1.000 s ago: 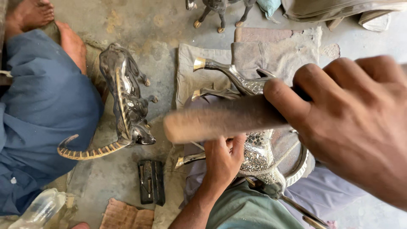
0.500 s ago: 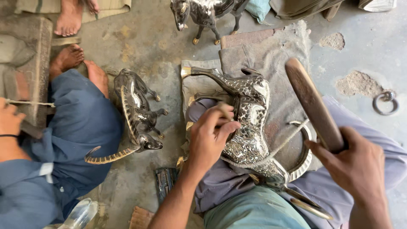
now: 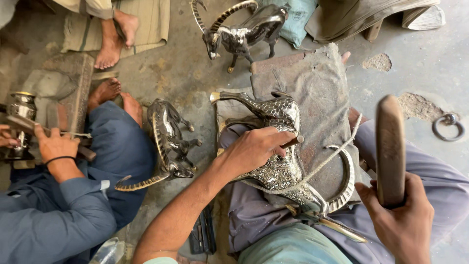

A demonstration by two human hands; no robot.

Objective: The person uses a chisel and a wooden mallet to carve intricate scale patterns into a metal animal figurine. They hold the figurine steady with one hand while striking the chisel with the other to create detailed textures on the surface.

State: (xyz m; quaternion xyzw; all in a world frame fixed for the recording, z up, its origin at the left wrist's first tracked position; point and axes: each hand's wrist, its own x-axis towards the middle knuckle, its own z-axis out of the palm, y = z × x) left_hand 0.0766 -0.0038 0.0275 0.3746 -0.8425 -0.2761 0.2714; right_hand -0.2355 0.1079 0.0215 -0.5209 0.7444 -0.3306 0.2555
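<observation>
A thin metal punch [image 3: 292,142] is pinched by the left hand [image 3: 254,149] against the embossed silver goat figure [image 3: 278,146]. A worn wooden mallet [image 3: 390,146] is gripped tight in the right hand [image 3: 403,220], near right.

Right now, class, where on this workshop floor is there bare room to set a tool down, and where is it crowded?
Bare concrete lies at the right around the iron ring, and between the standing goat figure and the lying figure. It is crowded on the lap: left hand, punch, rope-tied figure, raised mallet.
</observation>
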